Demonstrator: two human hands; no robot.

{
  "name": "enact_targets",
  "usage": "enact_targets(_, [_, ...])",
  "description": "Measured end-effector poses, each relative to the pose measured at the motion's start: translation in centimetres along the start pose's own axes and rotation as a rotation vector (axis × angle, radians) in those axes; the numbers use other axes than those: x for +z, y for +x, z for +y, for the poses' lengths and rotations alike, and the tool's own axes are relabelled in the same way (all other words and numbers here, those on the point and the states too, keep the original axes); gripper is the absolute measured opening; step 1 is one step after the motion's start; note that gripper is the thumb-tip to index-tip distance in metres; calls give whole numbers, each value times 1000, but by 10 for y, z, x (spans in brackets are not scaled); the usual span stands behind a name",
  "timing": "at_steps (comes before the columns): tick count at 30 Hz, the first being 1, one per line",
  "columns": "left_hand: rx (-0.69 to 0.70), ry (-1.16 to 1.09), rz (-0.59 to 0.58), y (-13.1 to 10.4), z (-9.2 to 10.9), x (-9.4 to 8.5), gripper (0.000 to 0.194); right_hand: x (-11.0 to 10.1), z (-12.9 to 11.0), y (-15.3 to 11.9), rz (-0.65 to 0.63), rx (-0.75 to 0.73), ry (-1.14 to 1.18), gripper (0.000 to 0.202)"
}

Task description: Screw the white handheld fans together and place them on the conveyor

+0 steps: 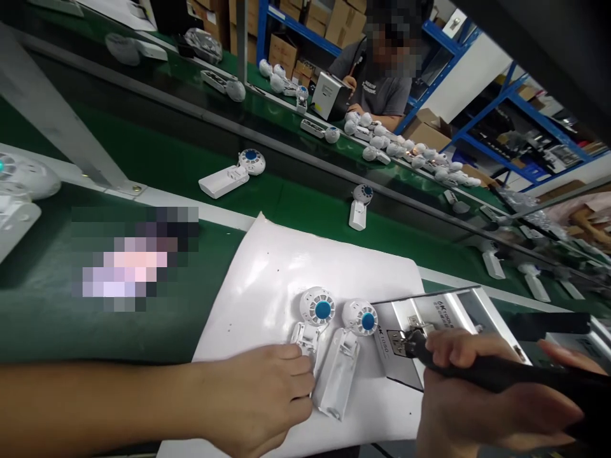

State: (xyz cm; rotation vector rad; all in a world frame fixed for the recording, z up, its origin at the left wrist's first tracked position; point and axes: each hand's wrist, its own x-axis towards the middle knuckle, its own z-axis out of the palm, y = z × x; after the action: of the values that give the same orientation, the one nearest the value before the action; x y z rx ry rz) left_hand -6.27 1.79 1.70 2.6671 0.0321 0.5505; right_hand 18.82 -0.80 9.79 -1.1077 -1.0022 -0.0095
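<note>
A: Left hand closed over the handle of the nearer white fan, fingers curled down on it, pinning it to the white sheet. The fan's round head with its blue centre sticks out just past the fingertips, uncovered.

B: And the right?

A: Right hand wrapped around a black tool, full fist. The tool's tip sits ahead of the knuckles, over a silver box. Cannot tell whether the tip touches the box.

B: Second fan?

A: Yes, second fan lies between the two hands, just beside the left fingertips, handle pointing back toward the person. Neither hand touches it.

B: What makes the hold good here?

A: My judgement: keep the left palm flat and low on the handle so the head cannot rock on the sheet. Keep the left fingertips clear of the neighbouring fan, or it may skid. The tool is held far back from its tip, so bracing the right wrist on the table edge would steady it.

B: Surroundings?

A: Green belt beyond the sheet, more fans on it, another person seated well off at the far side.
</note>
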Motion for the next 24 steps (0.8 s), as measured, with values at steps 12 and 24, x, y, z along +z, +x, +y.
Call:
enact_targets(12, [44, 32, -32, -1, -4, 3, 14, 70, -12, -48, -350, 299, 418, 51])
enact_targets(24, [44, 78, -25, -2, -2, 3, 18, 79, 2, -68, -314, 388, 442, 40])
